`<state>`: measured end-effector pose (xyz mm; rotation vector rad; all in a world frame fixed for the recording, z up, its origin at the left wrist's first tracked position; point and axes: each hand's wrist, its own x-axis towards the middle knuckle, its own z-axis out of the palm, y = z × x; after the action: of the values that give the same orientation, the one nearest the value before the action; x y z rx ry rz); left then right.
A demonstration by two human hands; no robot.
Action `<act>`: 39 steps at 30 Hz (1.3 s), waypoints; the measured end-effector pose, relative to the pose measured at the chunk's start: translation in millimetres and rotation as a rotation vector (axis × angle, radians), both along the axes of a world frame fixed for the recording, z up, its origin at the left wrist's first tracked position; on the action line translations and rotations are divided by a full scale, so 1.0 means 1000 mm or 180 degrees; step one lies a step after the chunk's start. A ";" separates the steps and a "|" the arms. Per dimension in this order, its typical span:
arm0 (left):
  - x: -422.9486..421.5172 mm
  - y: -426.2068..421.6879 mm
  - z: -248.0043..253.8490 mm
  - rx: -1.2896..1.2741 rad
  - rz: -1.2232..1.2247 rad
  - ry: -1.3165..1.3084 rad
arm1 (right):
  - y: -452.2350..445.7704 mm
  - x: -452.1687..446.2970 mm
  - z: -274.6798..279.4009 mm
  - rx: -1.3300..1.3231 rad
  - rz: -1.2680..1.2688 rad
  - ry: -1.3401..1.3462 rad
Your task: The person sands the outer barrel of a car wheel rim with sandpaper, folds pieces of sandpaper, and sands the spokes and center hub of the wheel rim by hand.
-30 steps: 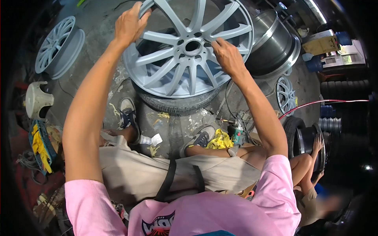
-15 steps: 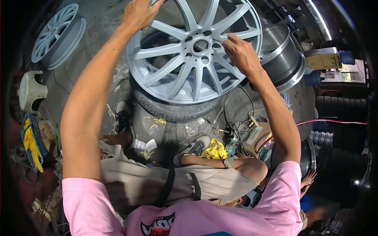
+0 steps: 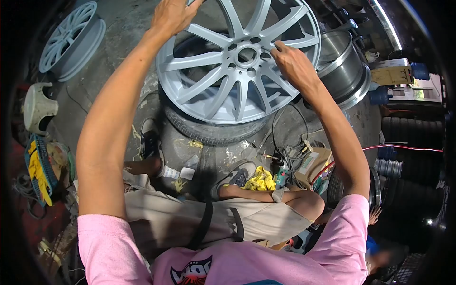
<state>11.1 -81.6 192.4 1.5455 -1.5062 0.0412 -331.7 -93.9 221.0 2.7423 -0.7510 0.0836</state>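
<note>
Evidently, your left hand [image 3: 173,19] grasps the wheel [image 3: 242,71] over a tire [image 3: 216,135]; your right hand [image 3: 295,65] curls by the hub [image 3: 236,57], contents unclear. Firm left hold should limit wobble.

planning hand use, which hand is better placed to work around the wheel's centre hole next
Probably the right hand: it is beside the centre hole of the grey wheel, while the left hand is out at the wheel's edge.
</note>
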 end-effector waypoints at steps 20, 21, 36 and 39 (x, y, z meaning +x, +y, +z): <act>-0.006 0.015 0.007 -0.0149 -0.0207 0.0097 | -0.021 0.031 -0.044 0.0022 -0.0347 -0.0275; -0.005 0.017 0.007 -0.0014 -0.0111 0.0045 | -0.018 0.035 -0.045 0.0103 -0.0395 -0.0322; -0.006 0.022 -0.002 -0.0202 -0.0285 0.0206 | 0.000 0.018 -0.022 0.0610 -0.0560 -0.0776; -0.007 0.020 0.002 -0.0113 -0.0214 0.0204 | -0.009 0.020 -0.047 0.0384 -0.0581 -0.1031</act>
<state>3.7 -61.9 194.0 1.4538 -1.4983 -0.0201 -311.4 -102.7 173.8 2.7914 -1.1221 0.4659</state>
